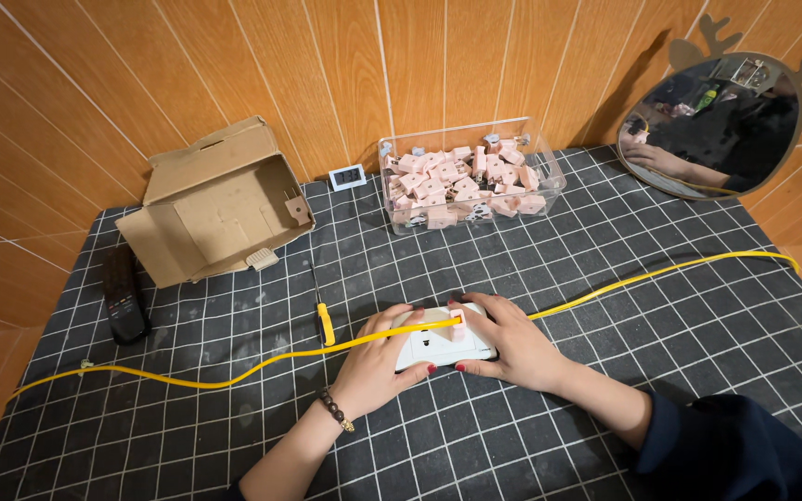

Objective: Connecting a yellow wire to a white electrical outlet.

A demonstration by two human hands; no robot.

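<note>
A small white box-shaped device (434, 351) lies on the black gridded mat (605, 408). My left hand (378, 362) grips its left end and my right hand (510, 343) grips its right end. A pink plug-like piece (458, 326) sits on top of the device under my right fingers. A long yellow cable (661, 271) runs from the right edge across the device top and off to the left (169, 378).
A clear bin (549, 181) of several pink pieces stands behind. An open cardboard box (215, 209) lies at the left, a black remote (123, 295) beside it. A yellow-handled screwdriver (324, 317) lies near my left hand. A small display (347, 175) and a mirror (709, 125) stand against the wall.
</note>
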